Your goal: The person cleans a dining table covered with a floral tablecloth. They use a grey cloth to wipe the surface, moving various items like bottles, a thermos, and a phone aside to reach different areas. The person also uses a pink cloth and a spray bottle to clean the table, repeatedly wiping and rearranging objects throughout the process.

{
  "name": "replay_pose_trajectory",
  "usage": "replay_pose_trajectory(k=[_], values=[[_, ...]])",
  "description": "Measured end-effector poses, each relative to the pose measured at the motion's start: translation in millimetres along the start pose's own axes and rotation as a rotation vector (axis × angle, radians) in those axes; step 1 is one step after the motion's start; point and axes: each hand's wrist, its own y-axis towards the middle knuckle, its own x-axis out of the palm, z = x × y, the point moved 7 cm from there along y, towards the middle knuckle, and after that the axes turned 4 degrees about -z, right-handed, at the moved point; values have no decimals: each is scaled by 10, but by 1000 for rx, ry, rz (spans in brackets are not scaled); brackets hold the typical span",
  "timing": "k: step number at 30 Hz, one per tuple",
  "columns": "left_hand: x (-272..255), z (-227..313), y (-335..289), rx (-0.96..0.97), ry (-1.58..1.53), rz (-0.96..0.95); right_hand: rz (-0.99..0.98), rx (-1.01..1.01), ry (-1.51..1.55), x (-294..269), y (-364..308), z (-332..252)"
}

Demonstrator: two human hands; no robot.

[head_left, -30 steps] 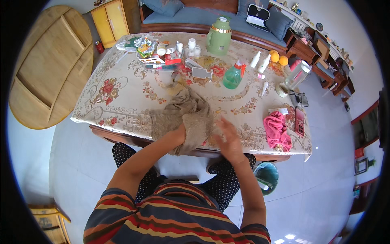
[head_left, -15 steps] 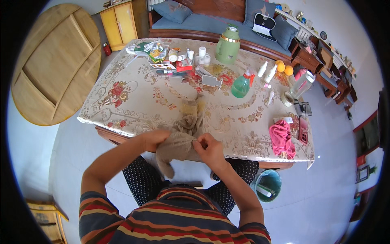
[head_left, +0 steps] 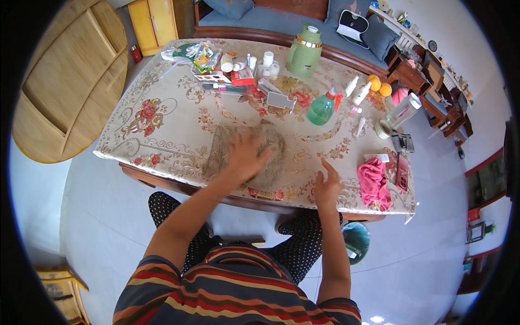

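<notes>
A grey-brown cloth [head_left: 218,153] lies spread out near the front edge of the flowered tablecloth. On top of it my left hand [head_left: 246,158] rests with fingers stretched apart, slightly smeared by motion. My right hand [head_left: 327,187] is to the right of the cloth, over the table's front part, with thumb and forefinger apart and nothing held. Closest to it on the right is a crumpled pink cloth [head_left: 374,184]. Farther back stands a spray bottle [head_left: 322,109] with green liquid and a red trigger.
A green thermos jug [head_left: 304,54] and a clear tray [head_left: 246,89] of small packs and bottles stand at the back. A glass jar [head_left: 403,111], a tape roll [head_left: 383,129], oranges [head_left: 385,89] and a phone [head_left: 402,176] line the right. A lined bin [head_left: 356,242] sits below the edge.
The cloth was bunched up and pinched between both hands at the table edge. It is now flattened on the table; my left hand moved onto it, my right hand let go and shifted right.
</notes>
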Motion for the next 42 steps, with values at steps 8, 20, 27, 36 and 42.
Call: replay_pose_trajectory(k=[8,20,27,36,42], values=[[605,1023,105,274,88,-335,200,-55,-305,-263,-236,454],[1070,1387,646,465,-90,-327,252,-46,-264,-337,-243,440],[297,-280,466,338,38,-260,231,-34,-292,-289,-274,492],[-557,-2745,764,-28,138,-71,201,19,-190,-240,-303,651],[-764,-3792,1269,-236,240,-79,205,87,-144,-289,-351,932]])
